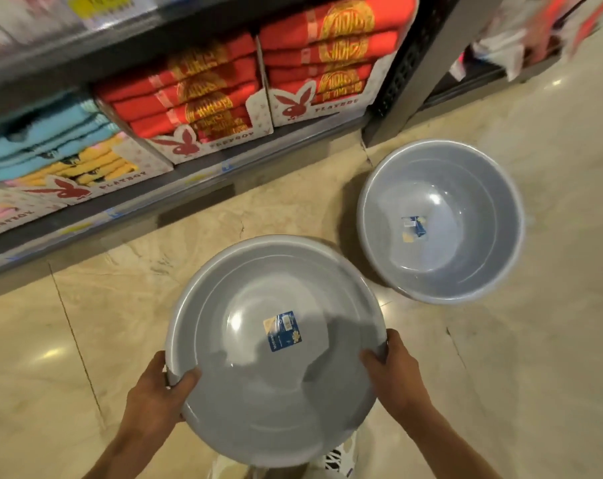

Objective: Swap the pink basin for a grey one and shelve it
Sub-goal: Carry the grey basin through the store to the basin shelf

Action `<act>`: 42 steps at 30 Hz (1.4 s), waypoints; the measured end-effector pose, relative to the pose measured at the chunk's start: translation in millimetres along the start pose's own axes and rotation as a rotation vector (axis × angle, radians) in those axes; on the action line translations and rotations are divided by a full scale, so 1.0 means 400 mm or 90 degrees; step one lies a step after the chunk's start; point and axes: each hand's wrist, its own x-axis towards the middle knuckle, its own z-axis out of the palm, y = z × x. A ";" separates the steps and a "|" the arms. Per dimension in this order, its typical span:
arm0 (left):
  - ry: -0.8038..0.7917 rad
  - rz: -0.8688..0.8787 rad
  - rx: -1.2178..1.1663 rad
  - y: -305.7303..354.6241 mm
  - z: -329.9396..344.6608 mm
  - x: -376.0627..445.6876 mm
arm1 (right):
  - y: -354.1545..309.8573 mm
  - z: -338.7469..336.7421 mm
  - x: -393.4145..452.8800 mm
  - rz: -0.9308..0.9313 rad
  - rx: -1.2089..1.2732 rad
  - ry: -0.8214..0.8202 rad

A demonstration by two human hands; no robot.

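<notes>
I hold a round grey basin (224, 392) in front of me above the floor, with a blue label stuck inside its bottom. My left hand (161, 392) grips its near-left rim, thumb inside. On the near-right rim, my right hand (393, 368) grips the same way. A second grey basin (483, 236) with a similar label stands on the floor to the right, beside the shelf's end post. No pink basin is in view.
A low shelf (175, 188) runs along the left and top, holding boxed red towels (203, 95) and blue and yellow ones (44, 143). A dark upright post (414, 70) ends the shelf. The floor (552, 340) is glossy beige tile.
</notes>
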 end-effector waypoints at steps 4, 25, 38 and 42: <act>-0.014 0.083 0.030 0.200 0.075 -0.031 | -0.028 -0.200 -0.011 -0.032 0.041 0.061; -0.088 0.374 0.497 0.825 0.581 0.149 | 0.044 -0.606 0.294 0.127 0.019 0.278; -0.083 0.339 0.368 0.753 0.704 0.271 | 0.119 -0.470 0.429 0.141 0.216 0.290; -0.054 0.365 0.301 0.762 0.698 0.236 | 0.115 -0.474 0.413 0.139 0.321 0.348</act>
